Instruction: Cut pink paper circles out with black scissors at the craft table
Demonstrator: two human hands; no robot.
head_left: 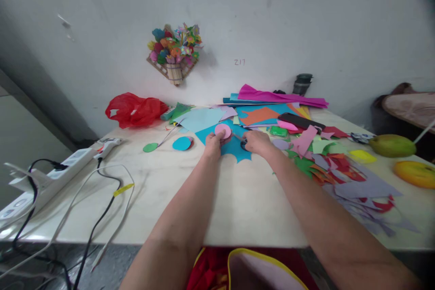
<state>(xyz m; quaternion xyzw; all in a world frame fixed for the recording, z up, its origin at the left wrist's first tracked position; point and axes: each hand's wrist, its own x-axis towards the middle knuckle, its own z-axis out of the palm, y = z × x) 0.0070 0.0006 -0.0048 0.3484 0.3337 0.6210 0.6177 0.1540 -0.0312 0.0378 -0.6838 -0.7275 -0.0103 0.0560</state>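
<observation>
My left hand [214, 143] pinches a round pink paper disc [222, 132] above the middle of the table. My right hand [255, 141] is closed around the dark handles of a pair of scissors [243, 143], whose blades point left toward the disc. Whether the blades touch the paper I cannot tell. Under both hands lies a blue paper sheet [237, 152] with scalloped cut-outs along its near edge. To the left are a small stack of blue paper circles [182, 143] and a green paper circle [150, 147] with a thin stem-like strip.
Paper scraps [316, 167] cover the table's right side, near a black phone [302, 122], a green mango [390, 145] and a yellow one [413, 174]. A red plastic bag [136, 109] sits at back left. A power strip [56, 172] and loose cables lie along the left edge.
</observation>
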